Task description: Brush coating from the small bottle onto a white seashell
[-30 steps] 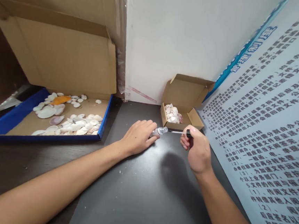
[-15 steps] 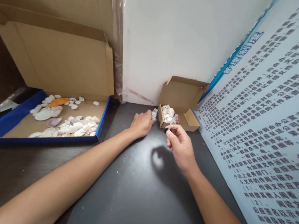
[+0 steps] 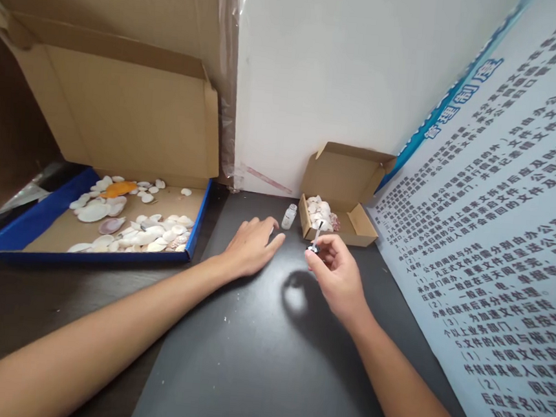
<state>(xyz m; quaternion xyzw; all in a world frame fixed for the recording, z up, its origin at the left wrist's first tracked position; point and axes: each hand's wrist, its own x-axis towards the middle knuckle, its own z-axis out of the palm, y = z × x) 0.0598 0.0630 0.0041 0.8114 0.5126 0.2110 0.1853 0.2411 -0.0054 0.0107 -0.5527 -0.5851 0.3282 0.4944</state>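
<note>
My right hand [image 3: 338, 272] pinches a dark bottle cap with a brush [image 3: 318, 233] on a pale stem, its dark tip pointing up. It is held in front of the small cardboard box [image 3: 363, 234]. My left hand [image 3: 254, 245] rests low over the dark mat, fingers apart and nothing in them. Just beyond its fingertips a small clear glass bottle [image 3: 289, 216] with a label stands upright, apart from the hand. White shells [image 3: 317, 210] and a pinkish-brown shell fill the left side of the small box.
On the left a large cardboard box with a blue rim [image 3: 193, 230] lies with its lid up, holding white shells [image 3: 152, 233] and an orange shell [image 3: 120, 189]. A white wall [image 3: 313, 75] stands behind. A printed sheet [image 3: 463, 205] lines the right side of the grey mat [image 3: 231, 353].
My left hand has let go of the glass bottle and drawn back toward me and to the left. My right hand has turned the brush so it points up more plainly.
</note>
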